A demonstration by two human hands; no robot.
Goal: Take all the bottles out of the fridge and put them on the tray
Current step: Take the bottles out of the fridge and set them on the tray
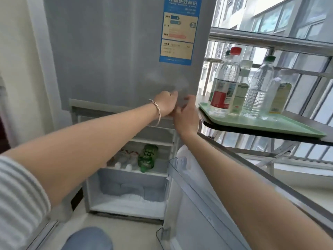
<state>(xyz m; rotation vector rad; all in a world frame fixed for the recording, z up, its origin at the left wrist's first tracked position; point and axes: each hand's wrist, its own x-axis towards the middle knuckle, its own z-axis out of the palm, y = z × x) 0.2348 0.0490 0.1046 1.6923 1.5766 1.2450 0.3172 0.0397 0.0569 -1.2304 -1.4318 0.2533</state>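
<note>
A: Grip, head view: left hand (166, 102) curled and right hand (186, 114) loosely open at the upper fridge door (117, 55) edge; neither holds a bottle.

B: Stock?

A: Green bottle (148, 157) and two white-capped bottles (124, 159) lie on the fridge shelf (160, 170); five stand on the green tray (270, 123), counter (234, 128), by windows.

B: Risk?

A: Crowded tray; newcomers may topple them.

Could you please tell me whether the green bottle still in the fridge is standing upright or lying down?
Lying down: the green bottle rests on its side on the fridge shelf, cap toward the camera.
</note>
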